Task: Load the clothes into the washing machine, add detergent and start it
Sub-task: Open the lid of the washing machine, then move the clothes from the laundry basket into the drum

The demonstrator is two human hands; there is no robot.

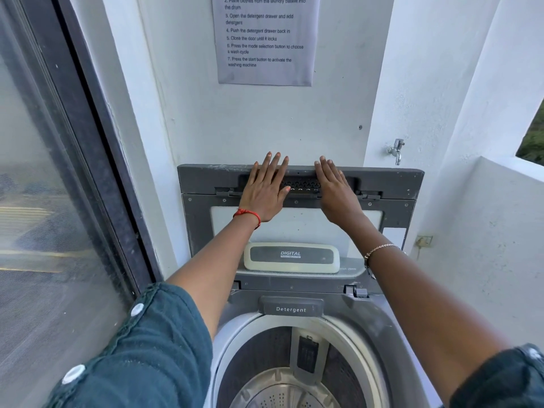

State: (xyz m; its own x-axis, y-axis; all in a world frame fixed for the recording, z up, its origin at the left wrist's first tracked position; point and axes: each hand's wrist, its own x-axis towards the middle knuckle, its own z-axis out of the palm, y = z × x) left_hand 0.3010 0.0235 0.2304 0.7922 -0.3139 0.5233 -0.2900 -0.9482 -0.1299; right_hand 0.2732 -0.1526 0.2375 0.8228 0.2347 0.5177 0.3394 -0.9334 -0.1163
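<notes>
Head cam: both my hands are flat on the washer's raised lid point(300, 184), which stands upright against the wall. Left hand point(265, 189) and right hand point(335, 192) have fingers spread, neither grip closed on anything. Drum point(282, 390) below sits open, no clothes visible inside. Detergent drawer point(290, 308) is shut.

The washing machine's lid point(300, 198) is standing raised against the wall point(265, 122), behind the open drum point(282, 387). The left hand point(263, 191) and right hand point(335, 191) are lying flat, side by side, on the lid's upper part. The detergent drawer point(290, 307) is sitting between drum and lid. An instruction sheet point(266, 39) is hanging above the lid, a tap point(396, 151) is sticking out to its right, and a glass door point(44, 201) is standing at the left.
</notes>
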